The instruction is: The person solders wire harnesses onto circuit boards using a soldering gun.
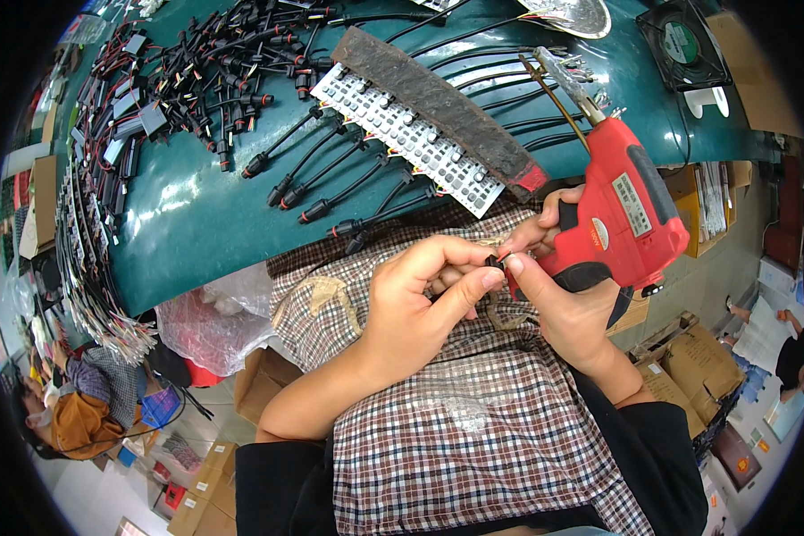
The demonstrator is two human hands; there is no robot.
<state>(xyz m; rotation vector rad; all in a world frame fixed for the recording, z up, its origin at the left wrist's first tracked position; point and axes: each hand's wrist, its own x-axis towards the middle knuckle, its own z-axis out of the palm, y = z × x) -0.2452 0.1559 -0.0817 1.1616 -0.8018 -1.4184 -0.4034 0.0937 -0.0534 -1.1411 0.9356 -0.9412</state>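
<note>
My left hand is closed, its thumb and forefinger pinching a small black connector above my lap. The red and black soldering gun is gripped in my right hand, its tip pointing up and away over the table. My right thumb and forefinger also meet at the connector, where a bit of red wire shows. Just beyond my hands, a white circuit board panel lies at the table edge under a dark metal bar. Black cables stick out from both sides of the panel.
Black connector cables are heaped on the green table at the far left, beside bundled wires. A black fan and a metal dish stand at the far right. Cardboard boxes are on the right; another person sits at lower left.
</note>
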